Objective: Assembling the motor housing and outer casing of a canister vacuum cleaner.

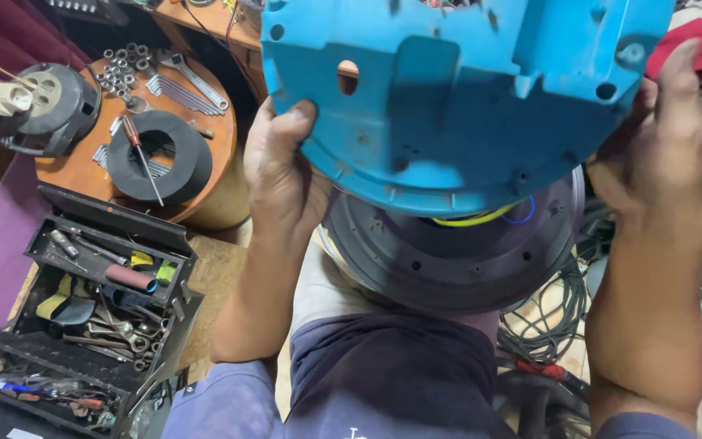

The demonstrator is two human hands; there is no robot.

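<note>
A large blue cast housing (457, 89) fills the upper middle of the head view, lifted and tilted toward me. My left hand (282, 167) grips its lower left rim, thumb on the face. My right hand (664, 138) clasps its right edge. Under the housing sits a round dark grey metal disc (448, 256) with holes around its ring. Yellow and blue wires (489, 217) show in the gap between the two parts. The disc rests over my lap.
A round wooden table (83, 167) at the left carries sockets, spanners, a black ring (160, 154) and a screwdriver. An open black toolbox (83, 317) with several tools stands at the lower left. Black cables (546, 317) lie coiled on the floor at the right.
</note>
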